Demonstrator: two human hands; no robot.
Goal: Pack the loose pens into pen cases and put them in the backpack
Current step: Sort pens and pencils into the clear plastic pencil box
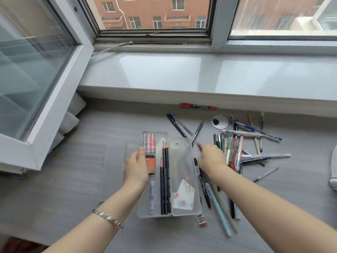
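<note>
- Lying open on the grey desk [63, 179], one clear plastic pen case [182, 161] sits between the two hands, with its frosted lid spread out to the right.
- The case's middle slot holds three dark pencils [165, 179] side by side. The left slots hold two pink tubes [150, 143], one orange eraser box [151, 164] and one lilac tube [152, 196].
- The left hand [136, 167] has its grip closed on the case's left wall, thumb over the rim.
- The right hand [212, 156] lies knuckles-up on the loose pens [238, 152] just right of the case. Its fingers are hidden, so I cannot tell whether its grip is open or closed. One red pen [200, 145] pokes out beyond it.
- One red double-ended marker [198, 106] lies well apart, under the white windowsill [182, 73], and one round cable grommet [219, 121] is set in the desk near the pens.
- One silver bracelet [109, 219] circles the left wrist.
</note>
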